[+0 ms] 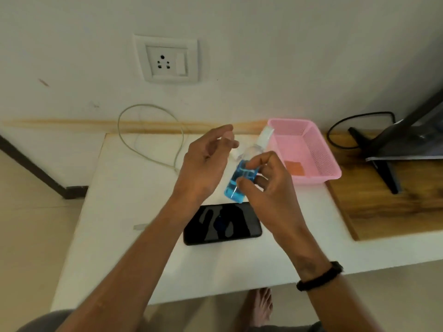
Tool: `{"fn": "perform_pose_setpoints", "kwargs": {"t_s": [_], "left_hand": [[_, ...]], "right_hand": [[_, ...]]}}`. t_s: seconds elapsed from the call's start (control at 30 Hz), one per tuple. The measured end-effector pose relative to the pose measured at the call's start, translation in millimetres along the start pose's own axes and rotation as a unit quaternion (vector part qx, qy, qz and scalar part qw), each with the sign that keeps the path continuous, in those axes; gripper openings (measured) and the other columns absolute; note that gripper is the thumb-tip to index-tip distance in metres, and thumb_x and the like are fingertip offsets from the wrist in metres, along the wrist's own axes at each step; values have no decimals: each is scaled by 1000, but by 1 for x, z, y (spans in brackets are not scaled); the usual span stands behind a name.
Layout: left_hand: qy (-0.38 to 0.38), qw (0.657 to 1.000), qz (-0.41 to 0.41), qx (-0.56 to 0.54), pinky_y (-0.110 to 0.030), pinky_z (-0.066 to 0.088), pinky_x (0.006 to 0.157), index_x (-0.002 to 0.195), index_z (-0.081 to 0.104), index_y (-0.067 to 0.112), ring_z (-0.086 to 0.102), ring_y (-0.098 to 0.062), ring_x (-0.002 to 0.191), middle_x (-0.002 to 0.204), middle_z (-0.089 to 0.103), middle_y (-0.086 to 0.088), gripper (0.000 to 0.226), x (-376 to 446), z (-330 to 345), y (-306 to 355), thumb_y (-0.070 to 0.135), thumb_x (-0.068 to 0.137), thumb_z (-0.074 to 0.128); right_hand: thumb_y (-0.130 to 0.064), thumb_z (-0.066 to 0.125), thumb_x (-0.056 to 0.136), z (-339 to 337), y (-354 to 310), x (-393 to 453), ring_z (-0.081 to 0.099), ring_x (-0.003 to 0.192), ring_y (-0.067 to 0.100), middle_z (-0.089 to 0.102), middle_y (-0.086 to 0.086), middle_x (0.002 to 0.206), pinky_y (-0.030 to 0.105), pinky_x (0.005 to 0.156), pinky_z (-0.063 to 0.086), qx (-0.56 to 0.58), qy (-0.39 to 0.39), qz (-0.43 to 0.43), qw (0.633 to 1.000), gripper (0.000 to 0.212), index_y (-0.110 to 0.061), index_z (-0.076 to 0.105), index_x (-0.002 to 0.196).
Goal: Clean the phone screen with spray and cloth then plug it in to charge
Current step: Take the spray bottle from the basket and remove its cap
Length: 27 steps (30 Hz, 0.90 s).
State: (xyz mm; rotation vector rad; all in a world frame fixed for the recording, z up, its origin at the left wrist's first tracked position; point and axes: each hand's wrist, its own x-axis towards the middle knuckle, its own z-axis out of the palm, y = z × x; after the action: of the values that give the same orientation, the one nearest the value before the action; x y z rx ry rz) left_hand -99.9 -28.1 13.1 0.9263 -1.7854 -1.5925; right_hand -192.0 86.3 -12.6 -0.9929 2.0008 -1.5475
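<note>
A black phone (223,224) lies screen-up on the white table (124,200), just below both hands. My right hand (266,185) grips a clear spray bottle (239,180) of blue liquid, tilted with its white nozzle (265,134) pointing up and away. My left hand (203,161) hovers to the bottle's left, thumb and forefinger pinched on what looks like a small clear cap (229,137). An orange cloth (294,167) lies in the pink basket (318,149). A white charging cable (148,130) loops at the back, with one plug end (140,227) left of the phone.
A wall socket with a switch (167,61) is above the table's back edge. On the right, a wooden board (383,204) carries a dark screen stand (383,168) and a black cable (340,125). My bare foot (262,305) shows below the table's front edge.
</note>
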Motion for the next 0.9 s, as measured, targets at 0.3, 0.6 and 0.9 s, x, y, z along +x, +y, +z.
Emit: {"fn": "perform_pose_setpoints", "kwargs": {"t_s": [0.3,0.6,0.9], "left_hand": [[-92,987,-62,-113,-31,60,86,128,70,18,72,-13,101,114,79,0,30,-8,-52,-17,30,107,52],[-147,977,-64,-141,-30,50,94,130,70,15,69,-16,112,119,77,-7,30,-6,-47,-17,24,105,57],[-153,970,-84,-170,-34,49,95,120,77,23,64,-9,96,114,79,0,27,-4,-39,-18,33,102,60]], "right_hand": [[-14,62,74,30,-6,-11,79,85,30,78,18,98,53,84,64,91,-145,132,976,24,-13,42,86],[-73,37,98,34,-10,-6,62,57,21,68,12,74,28,62,57,186,-190,177,948,70,-7,61,90],[-62,40,103,27,-11,-2,62,47,17,69,5,66,24,55,56,105,-143,80,981,49,-27,64,81]]}}
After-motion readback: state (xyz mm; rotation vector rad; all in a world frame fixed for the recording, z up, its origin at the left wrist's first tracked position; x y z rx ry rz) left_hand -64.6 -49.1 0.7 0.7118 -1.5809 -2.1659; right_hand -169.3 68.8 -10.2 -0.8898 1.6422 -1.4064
